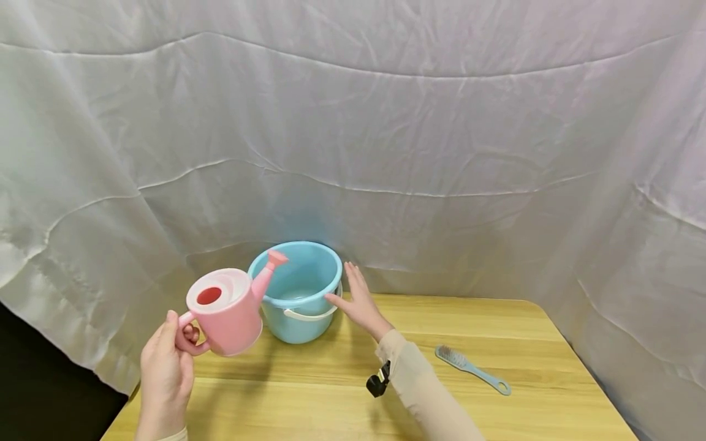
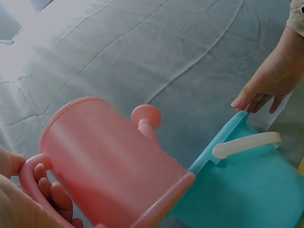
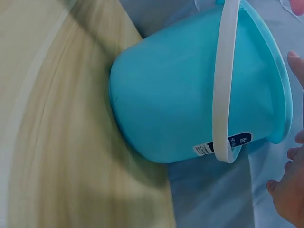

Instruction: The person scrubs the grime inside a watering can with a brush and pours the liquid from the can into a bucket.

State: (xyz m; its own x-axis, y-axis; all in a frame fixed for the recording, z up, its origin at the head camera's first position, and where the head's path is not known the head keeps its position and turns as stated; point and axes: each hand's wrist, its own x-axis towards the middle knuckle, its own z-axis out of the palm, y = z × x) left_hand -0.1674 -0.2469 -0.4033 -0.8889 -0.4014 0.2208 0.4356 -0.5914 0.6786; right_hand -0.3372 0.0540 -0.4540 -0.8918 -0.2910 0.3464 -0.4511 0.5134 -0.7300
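My left hand (image 1: 167, 361) grips a pink watering can (image 1: 228, 324) by its side handle, fingers curled through the loop. The can is held up at the left of a light blue bucket (image 1: 298, 327), and its spout (image 1: 265, 278) overlaps the bucket's rim in the head view. Upright on the table, the bucket has its white handle (image 3: 223, 90) hanging down against its side. My right hand (image 1: 361, 306) is at the bucket's right rim with fingers extended and thumb spread, the thumb tip right at the rim. In the left wrist view the can's body (image 2: 109, 161) hides part of the bucket.
A blue brush (image 1: 474, 370) with a holed handle lies on the wooden table (image 1: 309, 404), right of my right forearm. Grey cloth (image 1: 386, 135) hangs close behind the bucket and along both sides. A label (image 3: 240, 139) shows on the bucket's side.
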